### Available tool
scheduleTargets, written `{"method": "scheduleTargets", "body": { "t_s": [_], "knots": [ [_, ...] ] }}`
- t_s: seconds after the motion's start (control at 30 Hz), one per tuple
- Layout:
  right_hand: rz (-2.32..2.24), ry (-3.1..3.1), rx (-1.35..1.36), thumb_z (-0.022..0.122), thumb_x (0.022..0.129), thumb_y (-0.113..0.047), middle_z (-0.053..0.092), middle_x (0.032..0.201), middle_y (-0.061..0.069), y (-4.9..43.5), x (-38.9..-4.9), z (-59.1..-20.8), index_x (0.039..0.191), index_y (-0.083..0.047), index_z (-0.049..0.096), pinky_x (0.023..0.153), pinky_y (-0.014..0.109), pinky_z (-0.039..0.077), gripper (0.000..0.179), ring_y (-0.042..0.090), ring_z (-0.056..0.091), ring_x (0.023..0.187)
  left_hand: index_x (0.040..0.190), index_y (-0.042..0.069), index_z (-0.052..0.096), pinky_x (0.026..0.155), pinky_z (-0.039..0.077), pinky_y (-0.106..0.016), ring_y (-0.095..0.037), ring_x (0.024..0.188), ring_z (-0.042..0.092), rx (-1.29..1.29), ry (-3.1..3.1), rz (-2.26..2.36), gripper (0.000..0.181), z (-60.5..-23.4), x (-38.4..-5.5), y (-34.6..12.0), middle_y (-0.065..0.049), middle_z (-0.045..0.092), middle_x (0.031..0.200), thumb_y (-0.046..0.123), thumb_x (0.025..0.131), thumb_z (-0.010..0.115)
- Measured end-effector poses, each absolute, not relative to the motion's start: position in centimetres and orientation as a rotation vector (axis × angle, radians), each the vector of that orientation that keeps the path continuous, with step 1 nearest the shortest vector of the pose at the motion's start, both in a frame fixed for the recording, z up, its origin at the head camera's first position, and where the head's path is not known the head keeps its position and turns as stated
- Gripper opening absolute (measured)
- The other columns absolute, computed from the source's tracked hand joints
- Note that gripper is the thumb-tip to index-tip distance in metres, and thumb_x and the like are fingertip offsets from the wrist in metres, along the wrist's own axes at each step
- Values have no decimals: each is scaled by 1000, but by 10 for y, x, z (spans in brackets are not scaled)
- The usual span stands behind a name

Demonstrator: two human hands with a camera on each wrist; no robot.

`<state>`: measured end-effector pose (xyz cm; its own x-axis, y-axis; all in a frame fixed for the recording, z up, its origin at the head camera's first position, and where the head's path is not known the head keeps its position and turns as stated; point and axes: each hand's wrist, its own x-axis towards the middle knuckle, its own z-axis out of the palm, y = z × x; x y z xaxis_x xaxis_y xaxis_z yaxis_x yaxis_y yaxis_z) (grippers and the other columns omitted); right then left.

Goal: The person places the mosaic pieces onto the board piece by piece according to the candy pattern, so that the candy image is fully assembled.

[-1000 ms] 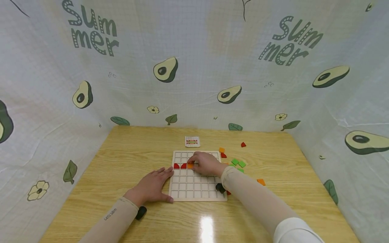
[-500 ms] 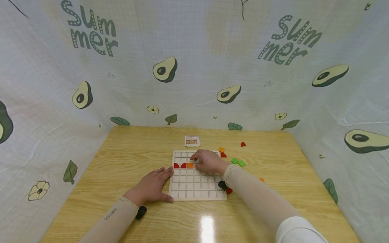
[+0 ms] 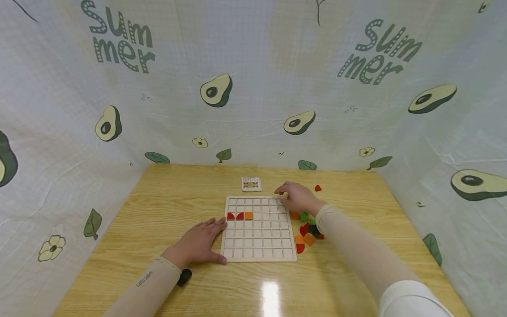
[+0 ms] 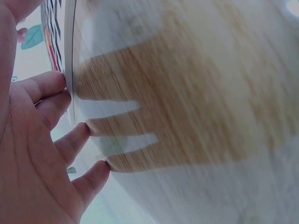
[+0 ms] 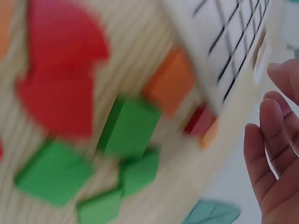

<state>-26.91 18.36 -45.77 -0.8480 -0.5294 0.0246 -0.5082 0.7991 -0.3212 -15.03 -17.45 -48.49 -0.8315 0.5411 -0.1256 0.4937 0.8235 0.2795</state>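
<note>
A wooden grid board (image 3: 259,259) lies on the table. Two red quarter-round tiles (image 3: 240,216) and an orange square tile (image 3: 248,215) sit in a row at its left side. My left hand (image 3: 198,244) rests flat on the table with fingers spread, thumb and fingertips against the board's left edge. Over the far right corner is my right hand (image 3: 298,197), fingers loosely bent. In the right wrist view its thumb and fingers stand apart with nothing between them. Near that corner lie a small red tile (image 5: 201,120) and an orange tile (image 5: 208,134), hidden by the hand in the head view.
Loose green tiles (image 5: 129,125), red tiles (image 3: 300,248) and orange tiles (image 3: 309,239) lie right of the board. One red tile (image 3: 318,188) sits apart at the back. A small pattern card (image 3: 251,184) lies behind the board. Printed cloth (image 3: 253,145) surrounds the table.
My right hand has left the orange tile on the board and moved right and back to the far right corner, uncovering the grid and loose tiles. The left hand stays put.
</note>
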Motion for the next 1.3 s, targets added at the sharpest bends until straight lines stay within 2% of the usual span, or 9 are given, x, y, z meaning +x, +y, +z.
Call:
{"method": "scheduleTargets", "body": {
  "t_s": [0.3,0.53,0.67,1.03,1.3],
  "knots": [
    [-569,2954,-665,68,93,-14,66,110,4,225,-284,-468,125,-9,70,82,43,54,32,22,63,92,153,9,41,111,30,-56,-37,144,30,829,2801,370,109,-486,-150,-175,-5,33,160,73,71,74],
    [-571,2927,-598,64,91,-11,65,113,7,229,-288,-472,127,-8,68,84,46,53,36,24,62,93,154,12,40,111,30,-55,-34,144,30,817,2805,370,109,-488,-150,-175,-2,31,161,75,71,72],
    [-578,2916,-552,63,91,-11,65,115,7,226,-290,-474,127,-10,68,85,44,52,36,23,61,92,154,12,40,111,30,-56,-34,145,29,811,2806,371,109,-488,-151,-175,-2,31,160,75,71,72],
    [-547,2913,-618,68,93,-12,66,110,7,222,-294,-480,123,-7,70,90,45,52,31,24,62,97,155,15,39,112,30,-55,-32,145,29,798,2814,343,111,-491,-152,-178,1,30,161,78,70,70],
    [-524,2929,-668,65,91,-11,66,107,5,228,-294,-484,121,-7,70,87,43,52,31,22,62,94,154,13,39,111,30,-56,-33,145,29,804,2813,357,110,-488,-151,-177,-1,32,160,76,70,72]
  ]
}}
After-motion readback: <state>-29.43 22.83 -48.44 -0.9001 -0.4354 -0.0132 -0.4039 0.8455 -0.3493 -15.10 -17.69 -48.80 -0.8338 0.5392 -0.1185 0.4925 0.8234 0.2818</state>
